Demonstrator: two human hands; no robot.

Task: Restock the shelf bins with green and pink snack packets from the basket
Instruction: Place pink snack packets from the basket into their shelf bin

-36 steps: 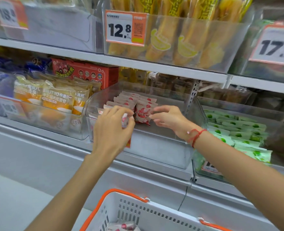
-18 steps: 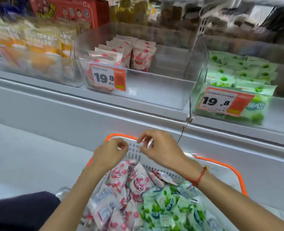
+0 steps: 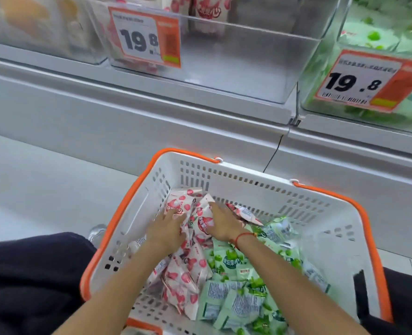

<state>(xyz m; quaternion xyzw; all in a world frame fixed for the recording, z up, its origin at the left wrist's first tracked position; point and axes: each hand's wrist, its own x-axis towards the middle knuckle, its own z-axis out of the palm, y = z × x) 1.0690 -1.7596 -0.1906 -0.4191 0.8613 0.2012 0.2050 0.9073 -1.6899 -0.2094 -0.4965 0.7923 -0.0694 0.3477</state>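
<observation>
Below, left hand (image 3: 167, 229) and right hand (image 3: 221, 223) each grip pink packets (image 3: 201, 220) in basket (image 3: 248, 187); tags (image 3: 144, 37) read 19.8.

Packets (image 3: 234, 293) lie in the basket (image 3: 246, 189), below the bins (image 3: 260, 66).

**Much of the shelf and basket going unseen**

The top edge is cutting off both shelf bins (image 3: 267, 56), leaving the pink packets (image 3: 207, 8) inside as blurred slivers. The left hand's (image 3: 166, 230) fingertips are sinking out of sight among packets in the basket (image 3: 224, 180). The right hand (image 3: 221, 223) is covering whatever lies beneath it. The price tag's (image 3: 147, 37) small print is smearing beyond reading.
</observation>
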